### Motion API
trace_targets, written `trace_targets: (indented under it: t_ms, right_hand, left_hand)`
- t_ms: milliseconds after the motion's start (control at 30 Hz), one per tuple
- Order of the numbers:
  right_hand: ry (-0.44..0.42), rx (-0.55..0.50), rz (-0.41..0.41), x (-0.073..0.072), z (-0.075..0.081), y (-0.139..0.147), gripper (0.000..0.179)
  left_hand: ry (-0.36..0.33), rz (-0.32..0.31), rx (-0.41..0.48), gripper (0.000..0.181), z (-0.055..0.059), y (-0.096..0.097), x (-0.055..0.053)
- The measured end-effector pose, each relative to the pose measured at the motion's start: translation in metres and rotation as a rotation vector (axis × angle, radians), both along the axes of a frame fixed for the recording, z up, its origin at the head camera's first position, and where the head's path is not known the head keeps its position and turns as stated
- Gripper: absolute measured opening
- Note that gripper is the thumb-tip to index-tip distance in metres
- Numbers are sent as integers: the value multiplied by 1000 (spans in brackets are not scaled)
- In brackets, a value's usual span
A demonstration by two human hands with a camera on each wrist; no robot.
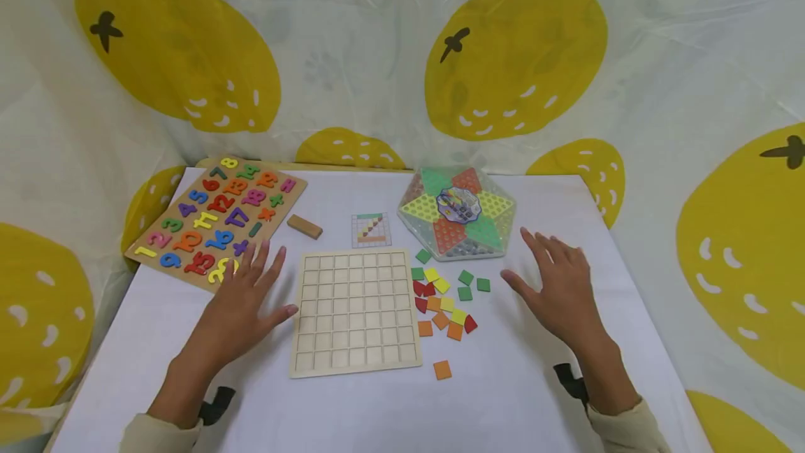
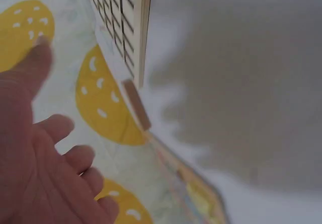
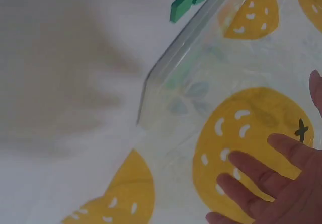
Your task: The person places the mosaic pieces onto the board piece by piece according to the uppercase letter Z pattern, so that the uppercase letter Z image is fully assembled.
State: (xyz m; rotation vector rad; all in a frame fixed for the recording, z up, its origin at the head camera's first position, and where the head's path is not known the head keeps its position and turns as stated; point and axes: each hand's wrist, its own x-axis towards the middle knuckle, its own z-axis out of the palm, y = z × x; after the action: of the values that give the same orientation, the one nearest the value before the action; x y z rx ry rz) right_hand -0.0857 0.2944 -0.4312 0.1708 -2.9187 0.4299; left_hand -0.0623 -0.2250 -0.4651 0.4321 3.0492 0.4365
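Stage: tiles and board look unbegun, or paused before any piece is set in; judged from present layout only.

Wooden grid board (image 1: 358, 313) lies flat on the worktop (image 1: 352, 414), between the two hands. No tile seen seated in any of its squares.

Tiles: loose, all outside the board, mostly scattered just beyond its right edge. Mixed colours: green square tiles (image 1: 465, 293), yellow square tiles (image 1: 442, 286), orange square tiles (image 1: 443, 370), red curved-edge tiles (image 1: 470, 324). Some touch or overlap; one orange lies apart, nearer the person. Not sorted into groups, though several greens sit near one another.

Pattern card (image 1: 371, 229) lies face up beyond the board's far edge: printed grid, green strip at top, orange strip at bottom, stepped diagonal between. Fine detail too small to read. Nothing on the board matches it; as far as the pictures show, all placing is left.

Hands: well apart, fingers spread, neither holding anything. Left hand (image 1: 242, 306) hovers between the grid board and the wooden number puzzle (image 1: 254, 214); right hand (image 1: 560, 292) hovers to the right of the tiles. Wrist views show both raised, shadows falling on the worktop.

Nearby, apparently not in use: brown wooden block (image 1: 305, 226), hexagonal Chinese checkers set (image 1: 459, 206). Number puzzle has its coloured pieces on it.
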Motion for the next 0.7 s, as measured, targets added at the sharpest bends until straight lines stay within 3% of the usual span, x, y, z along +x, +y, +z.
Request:
trace_targets:
  t_ms: [167,300,533,700]
  right_hand:
    - [-70,-202,103,-11,-13,-31,66]
    - [-133,-261,183,-23,-19,-55,53]
    - [-176,-259,289,-55,-34,-89,39]
    - [-206,-207,354,-81,-50,-101,30]
  left_hand:
    - [-160,-51,125,106,-25,10,10]
    - [-217,-57,174,109,-38,18,15]
    - [-211,-44,175,110,-39,23,19]
    - [-254,-17,192,112,-39,25,22]
